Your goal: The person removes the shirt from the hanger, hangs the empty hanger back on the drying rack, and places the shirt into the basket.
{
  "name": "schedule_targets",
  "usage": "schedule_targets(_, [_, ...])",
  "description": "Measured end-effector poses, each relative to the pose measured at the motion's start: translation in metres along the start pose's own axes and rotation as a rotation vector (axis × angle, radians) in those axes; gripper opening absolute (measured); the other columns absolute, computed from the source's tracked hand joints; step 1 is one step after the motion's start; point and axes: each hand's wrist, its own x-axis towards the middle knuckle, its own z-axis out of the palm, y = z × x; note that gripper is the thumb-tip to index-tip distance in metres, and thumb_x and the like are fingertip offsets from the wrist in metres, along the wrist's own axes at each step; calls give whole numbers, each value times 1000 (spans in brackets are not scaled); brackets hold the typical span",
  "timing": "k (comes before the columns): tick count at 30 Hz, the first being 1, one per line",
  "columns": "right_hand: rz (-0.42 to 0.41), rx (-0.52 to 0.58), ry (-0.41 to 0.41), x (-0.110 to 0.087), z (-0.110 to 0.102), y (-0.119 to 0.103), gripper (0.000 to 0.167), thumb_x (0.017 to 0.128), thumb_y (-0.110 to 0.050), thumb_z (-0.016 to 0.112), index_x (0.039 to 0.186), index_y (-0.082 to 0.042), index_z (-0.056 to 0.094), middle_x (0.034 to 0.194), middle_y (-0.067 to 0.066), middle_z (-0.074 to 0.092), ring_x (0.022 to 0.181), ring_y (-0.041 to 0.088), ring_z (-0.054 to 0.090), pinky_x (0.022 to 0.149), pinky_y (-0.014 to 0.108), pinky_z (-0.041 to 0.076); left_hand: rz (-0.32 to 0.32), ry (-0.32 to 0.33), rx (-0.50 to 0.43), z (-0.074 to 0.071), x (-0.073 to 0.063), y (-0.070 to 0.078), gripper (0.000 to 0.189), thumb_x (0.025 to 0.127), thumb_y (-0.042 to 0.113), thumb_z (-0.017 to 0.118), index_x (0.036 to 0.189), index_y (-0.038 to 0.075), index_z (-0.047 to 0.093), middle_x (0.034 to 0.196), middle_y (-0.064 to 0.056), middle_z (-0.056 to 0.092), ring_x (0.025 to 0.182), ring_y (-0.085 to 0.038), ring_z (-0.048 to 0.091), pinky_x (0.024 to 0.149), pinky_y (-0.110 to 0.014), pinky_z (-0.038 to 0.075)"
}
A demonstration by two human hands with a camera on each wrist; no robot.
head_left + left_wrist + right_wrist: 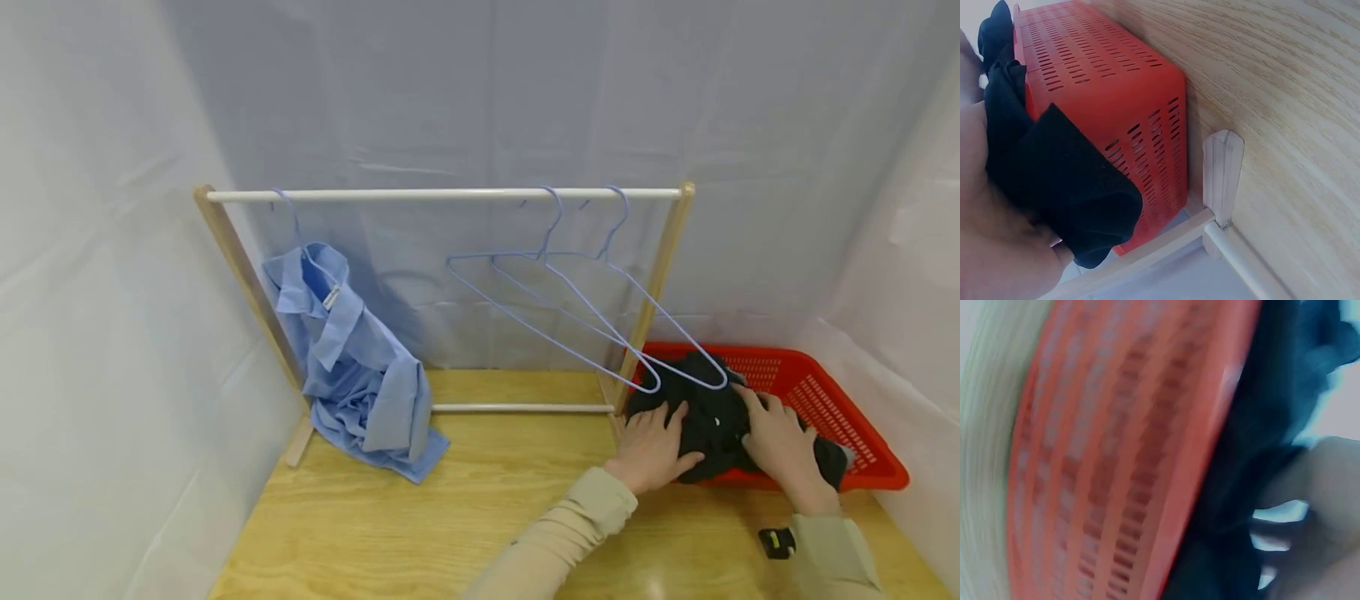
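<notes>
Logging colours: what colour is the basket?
The basket is red; it shows best in the left wrist view.

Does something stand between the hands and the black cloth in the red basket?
Nothing visible: the left hand and the right hand both touch the black cloth. In the head view, a hanger overlaps it near the right hand; contact unclear.

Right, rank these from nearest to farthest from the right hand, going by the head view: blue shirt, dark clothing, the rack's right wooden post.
1. Dark clothing: directly under the right hand.
2. The rack's right wooden post: to the hand's left and farther back.
3. Blue shirt: far left, on a hanger at the rack's other end.
</notes>
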Motion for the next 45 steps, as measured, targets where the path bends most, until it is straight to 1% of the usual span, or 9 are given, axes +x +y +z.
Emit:
schedule_targets(3, [-52, 94, 47, -8, 0, -17, 65, 101, -24, 59, 159, -16, 29, 150, 37, 30, 119, 68, 37, 82, 89, 24, -3, -33, 0, -1, 0, -1, 75, 98, 68, 44, 156, 21, 39, 149, 1, 51, 132, -9, 52, 106, -25, 42])
schedule_targets(8, [-98, 51, -111, -11, 9, -22, 85, 94, -56, 64, 163, -33, 19, 163, 29, 7, 126, 72, 27, 79, 96, 10, 2, -75, -17, -1, -2, -6, 69, 101, 65, 42, 154, 21, 43, 152, 1, 48, 135, -10, 49, 110, -27, 40])
schedule_targets(16, [-38, 73, -258, 11, 28, 0, 81, 95, -44, 69, 160, -25, 25, 157, 33, 4, 129, 73, 17, 75, 97, 6, 75, -20, 33, -1, -15, -9, 44, 104, 52, 50, 141, 30, 59, 146, 6, 54, 139, -12, 46, 112, -35, 40])
schedule_targets(22, [-26, 81, -239, 14, 38, 6, 78, 95, -40, 70, 158, -23, 28, 156, 34, 4, 128, 72, 16, 75, 96, 10, 106, -59, 5, -5, -18, -10, 41, 102, 50, 55, 140, 35, 60, 145, 13, 54, 141, -10, 42, 112, -41, 39])
schedule_targets(31, [-57, -2, 150, -15, 40, -27, 58, 92, -19, 73, 144, -13, 50, 150, 35, 31, 124, 66, 33, 85, 93, 17, 111, 159, -63, -14, -24, -24, 25, 104, 42, 55, 120, 33, 72, 118, 16, 69, 111, -6, 62, 95, -27, 45])
schedule_targets(35, [-171, -2, 454, -27, 34, -52, 39, 85, -12, 78, 122, -7, 67, 127, 28, 58, 111, 55, 50, 89, 77, 36, 110, 320, -82, -21, -30, -38, 20, 104, 36, 57, 109, 29, 75, 103, 16, 72, 92, -3, 67, 78, -18, 46])
schedule_targets(38, [-301, -12, 629, -31, 30, -68, 21, 92, -22, 71, 103, -4, 73, 102, 22, 68, 94, 48, 58, 79, 63, 46, 111, 457, -107, -24, -35, -50, 18, 103, 32, 60, 100, 25, 76, 93, 14, 72, 82, -3, 68, 74, -17, 50])
schedule_targets(41, [-401, -21, 720, -35, 28, -82, 39, 100, -36, 58, 90, -1, 72, 85, 17, 68, 79, 43, 60, 67, 55, 49, 112, 554, -112, -25, -42, -62, 18, 102, 31, 62, 92, 22, 74, 84, 12, 71, 75, -5, 65, 70, -18, 51])
schedule_targets(45, [-477, -13, 780, -40, 30, -98, 51, 103, -43, 52, 80, -1, 71, 74, 13, 66, 66, 36, 59, 56, 49, 49, 108, 596, -107, -29, -56, -74, 18, 101, 30, 63, 89, 20, 74, 82, 10, 71, 73, -7, 64, 68, -19, 51])
